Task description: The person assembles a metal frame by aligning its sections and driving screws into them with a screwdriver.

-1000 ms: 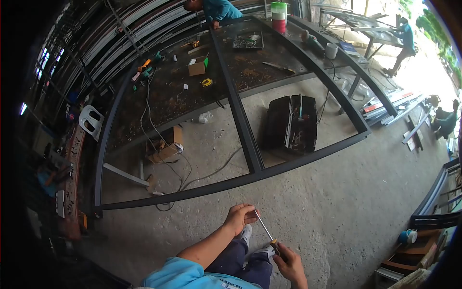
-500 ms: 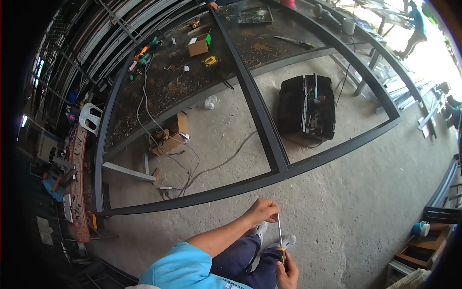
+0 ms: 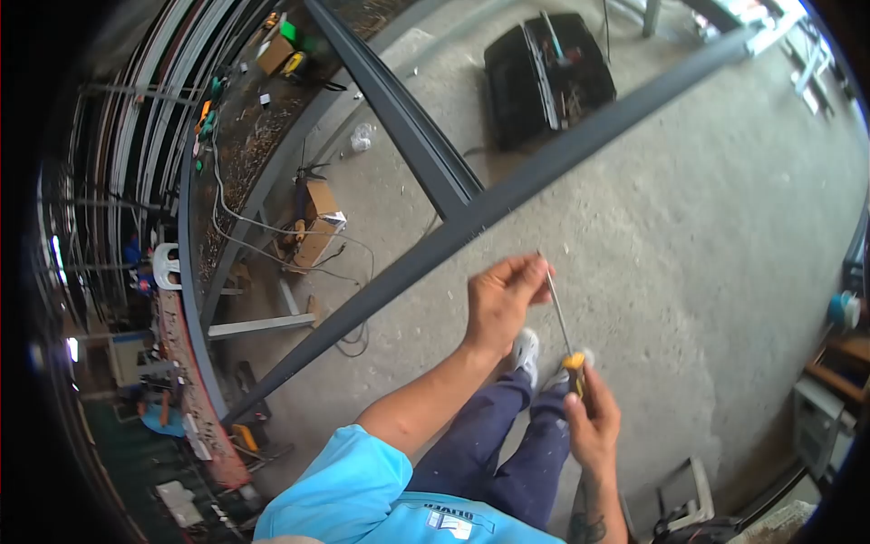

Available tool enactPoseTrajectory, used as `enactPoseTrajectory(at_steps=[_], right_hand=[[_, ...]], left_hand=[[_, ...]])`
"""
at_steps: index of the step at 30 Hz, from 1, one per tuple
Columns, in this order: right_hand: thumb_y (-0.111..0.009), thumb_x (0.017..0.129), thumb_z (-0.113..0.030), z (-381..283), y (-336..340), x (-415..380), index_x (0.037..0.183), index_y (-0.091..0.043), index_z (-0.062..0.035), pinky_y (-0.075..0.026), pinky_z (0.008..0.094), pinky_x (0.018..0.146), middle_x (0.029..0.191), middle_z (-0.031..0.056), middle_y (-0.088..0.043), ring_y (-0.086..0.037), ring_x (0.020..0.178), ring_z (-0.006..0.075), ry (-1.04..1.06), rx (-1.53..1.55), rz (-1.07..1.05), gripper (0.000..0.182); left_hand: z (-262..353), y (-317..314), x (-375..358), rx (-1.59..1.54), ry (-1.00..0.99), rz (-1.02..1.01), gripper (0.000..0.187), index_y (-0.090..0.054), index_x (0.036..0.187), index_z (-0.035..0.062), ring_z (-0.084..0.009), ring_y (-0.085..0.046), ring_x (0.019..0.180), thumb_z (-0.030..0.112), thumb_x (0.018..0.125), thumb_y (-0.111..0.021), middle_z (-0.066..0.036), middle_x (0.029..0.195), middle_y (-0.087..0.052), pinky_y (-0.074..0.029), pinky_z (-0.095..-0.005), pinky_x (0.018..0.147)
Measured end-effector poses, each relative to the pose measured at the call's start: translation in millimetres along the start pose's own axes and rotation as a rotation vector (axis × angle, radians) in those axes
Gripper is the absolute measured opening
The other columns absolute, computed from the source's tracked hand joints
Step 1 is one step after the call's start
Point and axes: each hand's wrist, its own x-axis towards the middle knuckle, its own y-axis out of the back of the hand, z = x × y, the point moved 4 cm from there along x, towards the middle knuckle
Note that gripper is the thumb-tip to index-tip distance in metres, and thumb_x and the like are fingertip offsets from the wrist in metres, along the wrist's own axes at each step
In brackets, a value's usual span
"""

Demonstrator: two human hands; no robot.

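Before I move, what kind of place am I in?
Probably a metalworking shop: there's a large, dark grey metal-looking frame, long pale bars stacked to one side, and a wide black toolbox on the grey concrete floor.

Concrete floor point(image 3: 652, 236), gray and speckled with small debris: an open black case point(image 3: 549, 82) sits at 1 o'clock, a crumpled clear plastic bag point(image 3: 362, 137) at 11, a cardboard carton point(image 3: 317, 238) at 10 and looped cord point(image 3: 355, 349) at 8. Dark worktable point(image 3: 256, 136), between 10 and 11 o'clock, surface littered with shavings: bears a small box point(image 3: 274, 54) touching or just beside a yellow tape measure point(image 3: 293, 63) at 11, and power tools point(image 3: 207, 116) at 10.
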Motion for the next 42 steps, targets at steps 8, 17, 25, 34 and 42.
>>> enactPoseTrajectory(at_steps=[8, 17, 25, 34, 42], right_hand=[[-0.068, 0.077, 0.001, -24.2, -10.7, 27.7, 0.122, -0.057, 0.0031, -0.05, 0.0303, 0.068, 0.098, 0.017, -0.063, -0.063, 0.08, 0.0246, 0.244, -0.058, -0.074, 0.046], [-0.07, 0.074, -0.001, -26.2, -24.6, 33.1, 0.12, -0.059, 0.0011, -0.049, 0.0321, 0.062, 0.09, 0.015, -0.061, -0.061, 0.072, 0.0261, 0.266, -0.011, -0.085, 0.047], [-0.07, 0.074, 0.001, -31.2, -24.3, 36.9, 0.119, -0.059, 0.0019, -0.05, 0.0316, 0.065, 0.091, 0.016, -0.061, -0.062, 0.075, 0.0268, 0.255, 0.013, -0.11, 0.047], [-0.069, 0.071, 0.004, -45.8, -33.1, 36.4, 0.121, -0.058, 0.0038, -0.05, 0.0321, 0.067, 0.093, 0.018, -0.061, -0.062, 0.078, 0.0272, 0.219, -0.039, -0.089, 0.051], [-0.068, 0.073, 0.005, -48.8, -45.5, 34.6, 0.121, -0.057, 0.005, -0.05, 0.0315, 0.069, 0.094, 0.0191, -0.061, -0.062, 0.079, 0.0266, 0.208, -0.066, -0.094, 0.05]], left_hand=[[22.7, 15.4, -9.2, 0.076, -0.436, 0.267, 0.016, -0.064, 0.1, 0.0019, -0.0128, -0.064, 0.065, 0.016, 0.094, -0.057, -0.009, 0.084, -0.066, -0.055, -0.0245, 0.06], [38.2, 26.9, -13.6, 0.507, -0.659, 0.45, 0.022, -0.067, 0.095, -0.0057, -0.01, -0.062, 0.062, 0.015, 0.092, -0.061, -0.011, 0.076, -0.067, -0.054, -0.0229, 0.058], [111.3, 48.9, -50.3, 0.983, -1.227, 0.192, 0.01, -0.059, 0.09, -0.0028, -0.0133, -0.054, 0.066, 0.006, 0.086, -0.059, -0.008, 0.076, -0.058, -0.044, -0.0248, 0.062], [125.4, 86.6, 44.9, 0.038, 0.128, -0.238, 0.057, -0.04, 0.129, -0.0108, -0.0389, -0.061, 0.106, 0.034, 0.096, -0.051, -0.03, 0.121, -0.054, -0.053, -0.05, 0.089], [120.2, 81.9, 47.4, -0.084, 0.225, -0.266, 0.034, -0.058, 0.108, -0.009, -0.0307, -0.068, 0.088, 0.021, 0.092, -0.057, -0.025, 0.101, -0.065, -0.06, -0.0412, 0.074]])
